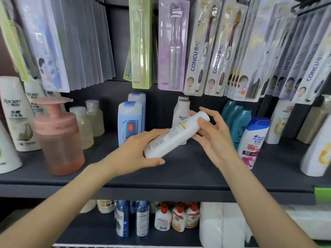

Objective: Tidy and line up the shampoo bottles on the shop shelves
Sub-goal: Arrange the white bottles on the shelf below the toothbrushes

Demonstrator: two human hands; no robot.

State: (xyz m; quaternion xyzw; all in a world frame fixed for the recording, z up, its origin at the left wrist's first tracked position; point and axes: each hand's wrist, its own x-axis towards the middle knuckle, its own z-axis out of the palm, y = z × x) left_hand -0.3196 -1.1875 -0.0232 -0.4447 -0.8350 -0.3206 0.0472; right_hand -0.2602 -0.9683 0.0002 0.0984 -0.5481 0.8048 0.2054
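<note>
Both hands hold a white bottle (pixel 176 134) tilted above the dark shelf (pixel 179 172): its base is gripped by the left hand (pixel 138 153), its cap end is pinched by the right hand (pixel 213 135).

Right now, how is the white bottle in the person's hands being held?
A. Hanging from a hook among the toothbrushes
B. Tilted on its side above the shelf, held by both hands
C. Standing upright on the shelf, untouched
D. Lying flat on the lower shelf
B: the white bottle lies tilted above the dark shelf, the left hand gripping its lower end and the right hand touching it near the cap end.
</note>
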